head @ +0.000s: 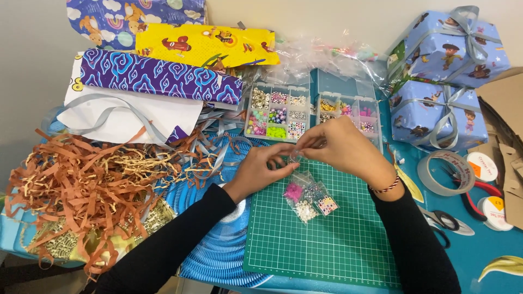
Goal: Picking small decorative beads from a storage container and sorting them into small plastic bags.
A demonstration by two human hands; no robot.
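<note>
Over a green cutting mat [327, 239], the left hand [261, 171] and right hand [343, 149] pinch what looks like a tiny clear bag [296, 158] between their fingertips. Light, thin and slippery, it is best gripped at its edges. Small bead packets [309, 200] lie just below.

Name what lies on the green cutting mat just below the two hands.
In the head view, small clear bead bags lie on the green cutting mat, below the left hand and right hand.

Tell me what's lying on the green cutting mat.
On the green cutting mat lie small clear bags of beads: pink, silvery and white ones. Whatever the left hand and right hand cover stays hidden.
</note>
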